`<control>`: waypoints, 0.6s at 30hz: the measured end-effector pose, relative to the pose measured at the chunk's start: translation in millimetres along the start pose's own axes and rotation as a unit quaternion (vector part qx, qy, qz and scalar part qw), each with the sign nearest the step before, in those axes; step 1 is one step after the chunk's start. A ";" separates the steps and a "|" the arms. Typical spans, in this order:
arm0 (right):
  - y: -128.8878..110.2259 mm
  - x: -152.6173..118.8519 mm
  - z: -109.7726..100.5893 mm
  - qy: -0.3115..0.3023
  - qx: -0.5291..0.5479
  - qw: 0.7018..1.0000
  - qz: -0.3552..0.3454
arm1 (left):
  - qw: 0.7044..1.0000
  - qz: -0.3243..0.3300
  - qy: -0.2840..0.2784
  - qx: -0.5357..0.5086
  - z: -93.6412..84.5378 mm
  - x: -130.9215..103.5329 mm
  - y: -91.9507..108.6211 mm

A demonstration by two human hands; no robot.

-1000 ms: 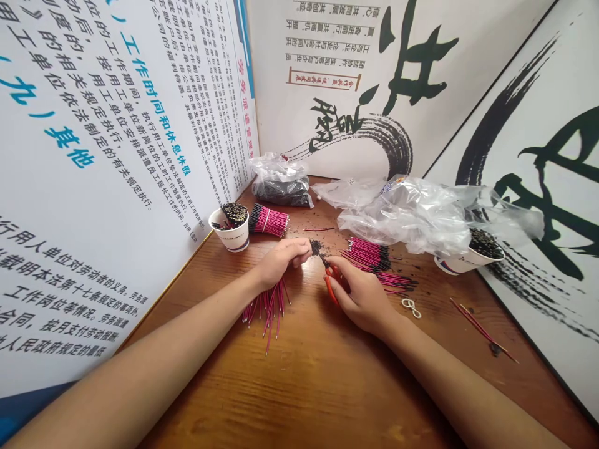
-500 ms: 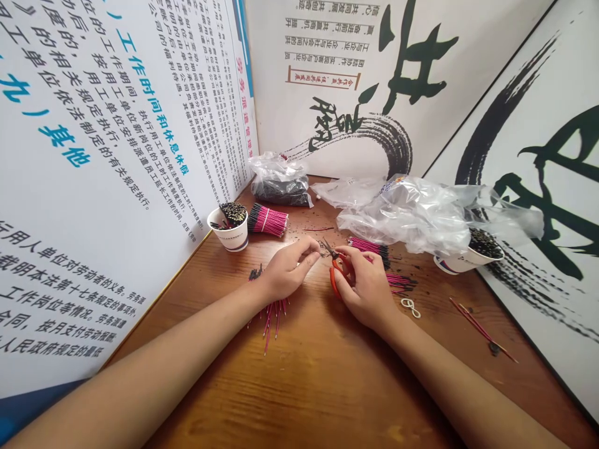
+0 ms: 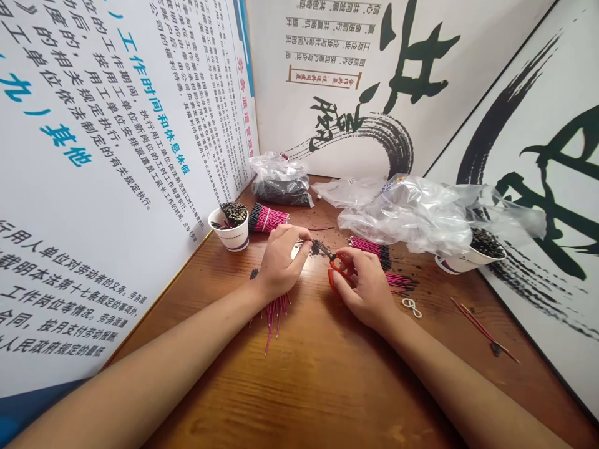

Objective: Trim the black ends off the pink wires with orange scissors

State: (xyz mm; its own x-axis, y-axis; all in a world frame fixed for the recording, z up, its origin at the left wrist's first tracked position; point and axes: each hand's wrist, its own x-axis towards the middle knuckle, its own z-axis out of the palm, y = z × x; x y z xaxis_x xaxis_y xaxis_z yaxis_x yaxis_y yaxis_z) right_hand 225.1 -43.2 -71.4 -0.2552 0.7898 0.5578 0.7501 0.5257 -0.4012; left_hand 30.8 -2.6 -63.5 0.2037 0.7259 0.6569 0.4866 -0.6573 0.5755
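Note:
My right hand [image 3: 362, 282] is closed round the orange handles of a small pair of scissors [image 3: 337, 269]. Their dark blades point left, toward the fingertips of my left hand [image 3: 284, 259]. Thumb and forefinger of that left hand are pinched together; whatever they hold is too small to make out. Under my left wrist lies a loose fan of pink wires with dark ends [image 3: 276, 312], partly covered by the forearm. Small black scraps [image 3: 318, 248] lie scattered on the table around the blade tips.
Behind my left hand stand a paper cup of black pieces [image 3: 230, 240] and a tied pink wire bundle [image 3: 270, 218]. More pink wires [image 3: 367, 245] lie beyond my right hand. Clear plastic bags [image 3: 407, 215], a second cup [image 3: 456, 262] and a white cord loop [image 3: 412, 307] are at right.
My left hand has shifted slightly left and away from my right hand. The scissors have turned a little, and their blades now reach further left. The right hand has hardly moved.

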 end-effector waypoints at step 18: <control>0.5 -1.6 0.5 -0.008 0.008 1.000 -0.019 | 0.998 0.004 0.013 -0.066 3.9 -0.4 -3.2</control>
State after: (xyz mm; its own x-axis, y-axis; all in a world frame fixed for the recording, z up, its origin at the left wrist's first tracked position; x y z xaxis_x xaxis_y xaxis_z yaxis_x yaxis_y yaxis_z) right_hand 225.6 -44.0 -72.9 -0.2931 0.7735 0.5620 0.7296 0.5609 -0.3914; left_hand 32.5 -0.1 -67.5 0.1848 0.7165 0.6726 0.3684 -0.6850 0.6285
